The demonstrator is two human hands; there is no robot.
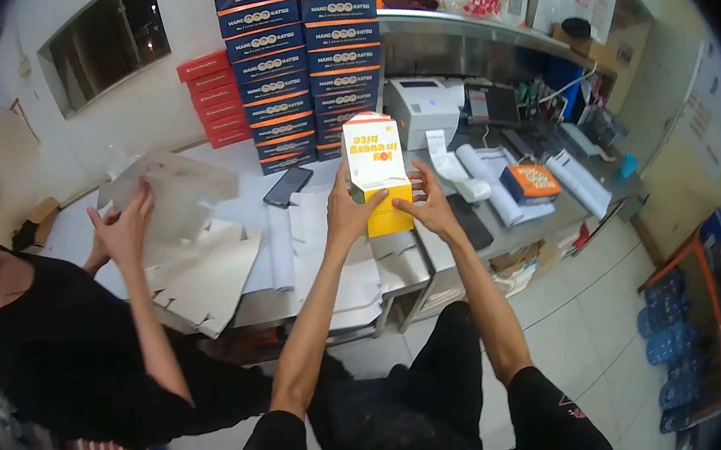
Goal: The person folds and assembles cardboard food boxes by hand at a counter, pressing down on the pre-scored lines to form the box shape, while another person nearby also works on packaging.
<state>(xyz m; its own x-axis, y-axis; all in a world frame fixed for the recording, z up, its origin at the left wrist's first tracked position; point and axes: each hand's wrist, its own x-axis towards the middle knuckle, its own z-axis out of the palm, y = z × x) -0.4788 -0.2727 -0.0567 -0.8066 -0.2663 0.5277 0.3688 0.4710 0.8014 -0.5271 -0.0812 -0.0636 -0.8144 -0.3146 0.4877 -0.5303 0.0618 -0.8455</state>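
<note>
Between my two hands stands a small white and yellow folding carton [376, 166], with a red edge at its top and orange print that reads upside down. My left hand [349, 213] grips its left side, the thumb lying across the yellow front. On the opposite side my right hand [431, 207] holds it too, its thumb pressed on the same yellow part. The carton is above the counter's front edge. Beneath and left of it lie white paper sheets [329, 263] and a dark phone [288, 187].
At left a person in black handles flat cardboard sheets [207, 267]. Tall stacks of dark blue boxes [271, 63] and red boxes [213, 100] stand behind. A receipt printer [423, 109], paper rolls [490, 180] and an orange box [532, 182] occupy the right counter. Blue water bottles [672, 333] stand far right.
</note>
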